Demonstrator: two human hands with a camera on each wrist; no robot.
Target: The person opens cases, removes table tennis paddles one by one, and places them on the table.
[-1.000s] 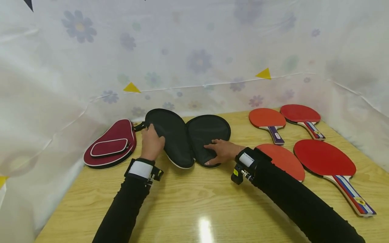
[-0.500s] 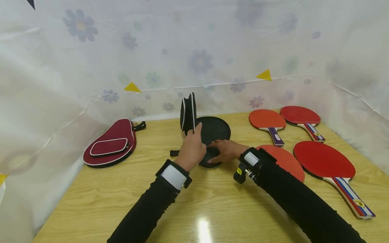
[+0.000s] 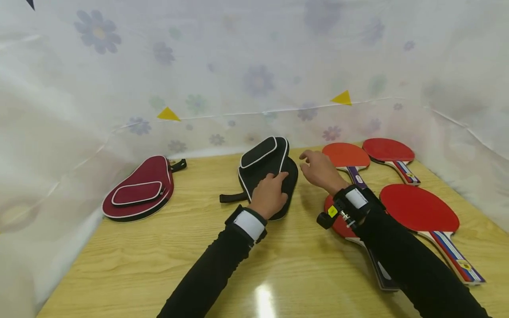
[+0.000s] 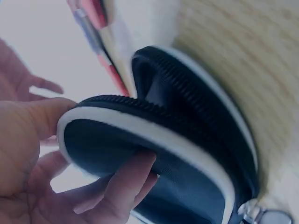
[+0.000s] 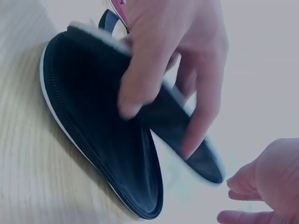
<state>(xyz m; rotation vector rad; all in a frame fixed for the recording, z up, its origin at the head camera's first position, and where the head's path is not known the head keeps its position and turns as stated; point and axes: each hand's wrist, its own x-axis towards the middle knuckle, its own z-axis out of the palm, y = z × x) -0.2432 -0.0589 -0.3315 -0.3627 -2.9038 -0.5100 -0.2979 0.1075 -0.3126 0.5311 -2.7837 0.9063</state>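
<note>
A black table tennis racket case (image 3: 260, 170) with white piping lies at the middle back of the table, its pocketed half folded over the other half. My left hand (image 3: 268, 196) pinches the edge of that upper half. In the left wrist view, the thumb is at the zipper rim and fingers (image 4: 133, 179) lie on the outer side. The zipper is undone, and a gap shows between the halves. My right hand (image 3: 321, 171) hovers just right of the case, apart from it, fingers loosely bent and holding nothing. In the right wrist view, the dark inside (image 5: 93, 112) is visible.
A maroon racket case (image 3: 139, 190) with a front pocket lies to the left. Several red rackets are on the right, one (image 3: 417, 210) in front and another (image 3: 338, 221) partly under the right forearm. A flowered white sheet (image 3: 254, 66) hangs behind the table.
My left hand has swung the left half of the black case up and over to the right, onto the other half. My right hand has come off the case and moved right.
</note>
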